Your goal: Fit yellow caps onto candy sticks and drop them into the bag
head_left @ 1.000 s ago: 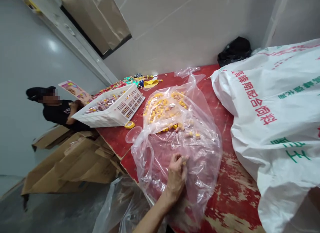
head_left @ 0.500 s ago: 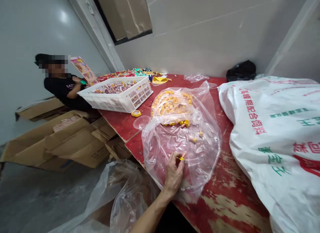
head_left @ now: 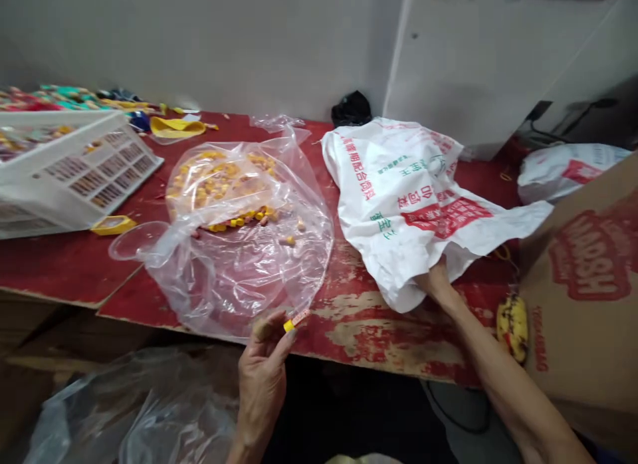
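Between the thumb and fingers of my left hand [head_left: 264, 364] is a small pinkish printed tube with a yellow end [head_left: 298, 320], just off the table's front edge. A clear plastic bag [head_left: 239, 278] lies behind it, with a heap of small yellow-ended pieces [head_left: 214, 178] in its far part and a few loose ones nearer. My right hand [head_left: 432, 278] reaches into the mouth of a white woven sack [head_left: 393, 205] with red and green print. Its fingers are hidden inside the sack.
At left stand a white plastic crate [head_left: 114, 165] and a yellow-rimmed piece [head_left: 113, 225] on the red table [head_left: 54, 264]. A cardboard box [head_left: 588, 304] is at right, beside a yellow item [head_left: 512, 328]. A black bag [head_left: 351, 108] sits at the back, and clear plastic [head_left: 144, 411] hangs below.
The view has swung right, and the co-worker is out of view. My right arm has come into view, its hand in the sack. My left hand still holds the tube, now nearer the table's edge.
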{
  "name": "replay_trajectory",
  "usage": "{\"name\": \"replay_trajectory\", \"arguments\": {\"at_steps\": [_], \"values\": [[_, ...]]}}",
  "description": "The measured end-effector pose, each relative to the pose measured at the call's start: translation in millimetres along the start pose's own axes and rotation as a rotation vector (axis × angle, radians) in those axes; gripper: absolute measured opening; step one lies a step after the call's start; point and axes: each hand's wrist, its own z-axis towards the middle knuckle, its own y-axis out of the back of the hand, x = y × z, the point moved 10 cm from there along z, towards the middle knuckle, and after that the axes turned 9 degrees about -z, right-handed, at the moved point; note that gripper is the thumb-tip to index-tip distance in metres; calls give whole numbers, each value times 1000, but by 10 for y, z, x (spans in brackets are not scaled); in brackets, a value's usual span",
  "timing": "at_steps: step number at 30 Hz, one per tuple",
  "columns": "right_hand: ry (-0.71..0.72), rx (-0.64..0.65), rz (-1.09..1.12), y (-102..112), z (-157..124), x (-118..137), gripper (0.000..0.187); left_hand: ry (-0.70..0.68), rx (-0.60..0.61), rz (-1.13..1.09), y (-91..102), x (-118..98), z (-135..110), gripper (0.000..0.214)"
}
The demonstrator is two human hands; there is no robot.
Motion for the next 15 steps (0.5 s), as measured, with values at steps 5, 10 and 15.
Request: {"name": "replay_trajectory", "arguments": {"at_steps": [5,10,15], "values": [[-46,-60,196,238,-416,48,25,204,147,-20,-266,394,-280,36],[-244,-210,501,404,-677,-85,35,319,165,-46,-373,706,-455,38],[-409,-145,747,168,-538,-218,36,361,235,-8,-492,760,-596,34]]}}
